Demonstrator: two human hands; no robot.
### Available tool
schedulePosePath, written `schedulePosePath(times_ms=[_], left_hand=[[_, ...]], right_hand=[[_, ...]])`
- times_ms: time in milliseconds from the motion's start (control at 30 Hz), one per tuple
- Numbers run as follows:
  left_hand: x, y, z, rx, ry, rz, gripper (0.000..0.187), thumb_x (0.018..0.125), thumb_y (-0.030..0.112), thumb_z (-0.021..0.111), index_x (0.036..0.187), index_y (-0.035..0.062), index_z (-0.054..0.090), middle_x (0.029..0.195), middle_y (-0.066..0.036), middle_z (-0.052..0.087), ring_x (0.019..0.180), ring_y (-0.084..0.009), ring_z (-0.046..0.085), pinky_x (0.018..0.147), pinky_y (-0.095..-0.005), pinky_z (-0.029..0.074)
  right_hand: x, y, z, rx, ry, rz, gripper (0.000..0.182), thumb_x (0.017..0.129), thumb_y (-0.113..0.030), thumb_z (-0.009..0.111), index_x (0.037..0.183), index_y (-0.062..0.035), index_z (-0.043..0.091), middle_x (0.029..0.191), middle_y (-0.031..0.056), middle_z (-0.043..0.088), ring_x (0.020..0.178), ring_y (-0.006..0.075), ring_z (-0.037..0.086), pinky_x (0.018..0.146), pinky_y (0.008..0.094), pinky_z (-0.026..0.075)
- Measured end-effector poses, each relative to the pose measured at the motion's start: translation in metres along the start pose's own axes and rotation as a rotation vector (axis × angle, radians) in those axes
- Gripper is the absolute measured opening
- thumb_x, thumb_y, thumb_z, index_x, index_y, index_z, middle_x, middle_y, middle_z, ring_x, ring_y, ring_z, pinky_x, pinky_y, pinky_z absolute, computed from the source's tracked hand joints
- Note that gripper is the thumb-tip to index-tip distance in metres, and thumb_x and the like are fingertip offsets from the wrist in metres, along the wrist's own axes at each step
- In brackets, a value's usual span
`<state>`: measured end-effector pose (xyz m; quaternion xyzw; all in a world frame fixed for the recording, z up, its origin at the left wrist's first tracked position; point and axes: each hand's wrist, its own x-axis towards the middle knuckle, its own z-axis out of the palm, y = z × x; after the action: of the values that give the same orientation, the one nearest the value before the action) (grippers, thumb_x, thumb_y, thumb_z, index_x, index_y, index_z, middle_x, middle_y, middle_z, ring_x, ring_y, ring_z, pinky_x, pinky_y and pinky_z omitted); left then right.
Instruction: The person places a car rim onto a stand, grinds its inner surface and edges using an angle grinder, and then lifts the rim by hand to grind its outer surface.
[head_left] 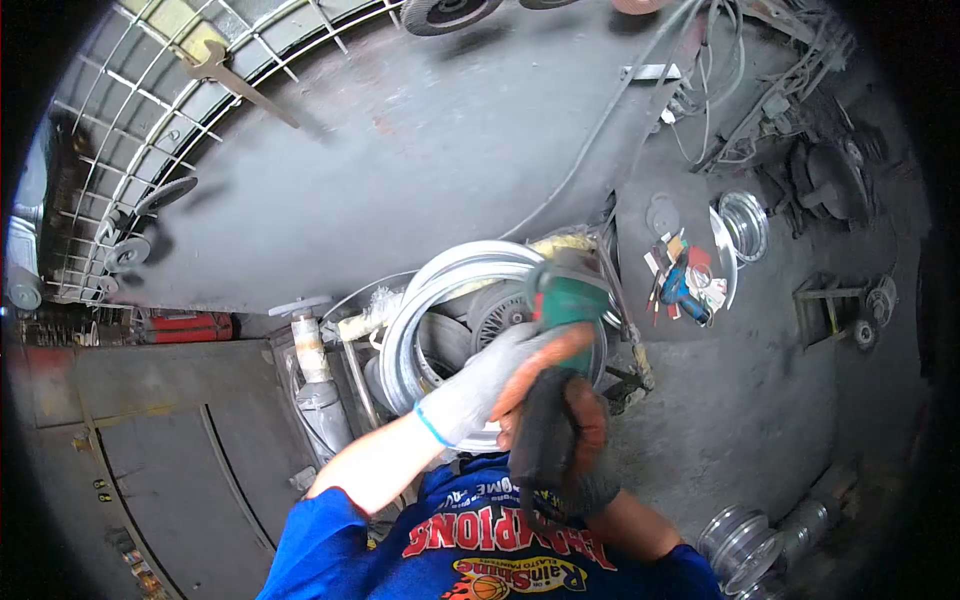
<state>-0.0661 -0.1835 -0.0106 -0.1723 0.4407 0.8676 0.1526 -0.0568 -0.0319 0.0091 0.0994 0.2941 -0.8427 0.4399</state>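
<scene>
A silver wheel rim (440, 280) stands on its mount just in front of me. Over its hub I hold a green angle grinder (568, 298). My left hand (485, 385), in a grey glove with a blue cuff, grips the grinder near its green head. Behind it, my right hand (570, 440), in a dark glove with orange palm, is wrapped round the tool's black rear body. The grinder's disc is hidden behind the tool and the hands. My blue printed shirt (480, 545) fills the bottom of the view.
A small dark stand (655, 205) to the right carries a blue tool and small bits. A polished rim (745, 225) lies beyond it, more rims (740, 545) at bottom right. A wire rack (130, 130) stands upper left. Cables (600, 140) cross the grey floor. A metal valve post (312, 370) is left of the rim.
</scene>
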Motion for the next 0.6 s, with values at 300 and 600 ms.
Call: schedulePosePath(times_ms=[300, 600], left_hand=[[-0.05, 0.019, -0.003, -0.035, 0.049, 0.225, 0.062, 0.086, 0.037, 0.074, 0.13, -0.0015, 0.053, 0.111, -0.014, 0.067, 0.099, -0.0224, 0.067, 0.089, -0.037, 0.055], [-0.073, -0.063, -0.039, -0.295, 0.377, 0.383, 0.071, 0.079, 0.041, 0.082, 0.129, -0.0007, 0.052, 0.125, -0.017, 0.062, 0.105, -0.0243, 0.066, 0.094, -0.0373, 0.053]], right_hand=[[0.031, -0.022, 0.016, -0.454, -0.323, 0.099, 0.058, 0.086, -0.024, 0.072, 0.131, 0.0036, 0.048, 0.117, 0.0083, 0.057, 0.109, 0.0147, 0.055, 0.096, 0.0313, 0.046], [0.074, 0.039, -0.024, -0.918, -0.48, 0.106, 0.065, 0.086, -0.008, 0.075, 0.139, -0.0021, 0.039, 0.126, 0.0063, 0.048, 0.122, 0.0102, 0.043, 0.101, 0.0286, 0.042]])
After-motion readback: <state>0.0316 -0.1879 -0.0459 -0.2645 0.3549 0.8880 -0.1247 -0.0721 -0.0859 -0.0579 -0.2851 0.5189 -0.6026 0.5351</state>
